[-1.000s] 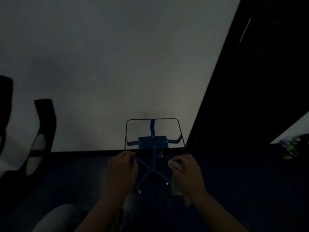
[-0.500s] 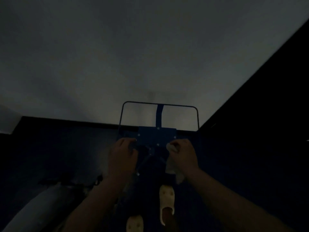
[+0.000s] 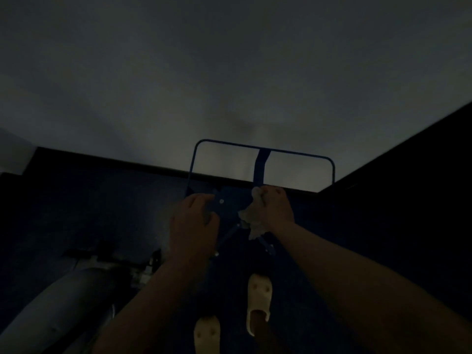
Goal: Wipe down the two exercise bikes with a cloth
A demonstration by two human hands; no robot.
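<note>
Cloth (image 3: 251, 221) clamped in my right grip (image 3: 274, 209) on blue frame (image 3: 260, 149); left grip (image 3: 192, 221) curled around it, bracing; next wipe upward, I judge.

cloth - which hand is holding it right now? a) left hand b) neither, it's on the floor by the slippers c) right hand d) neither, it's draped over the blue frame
c: the pale cloth is bunched in the right hand against the blue frame, while the left hand grips the frame without any cloth.
</note>
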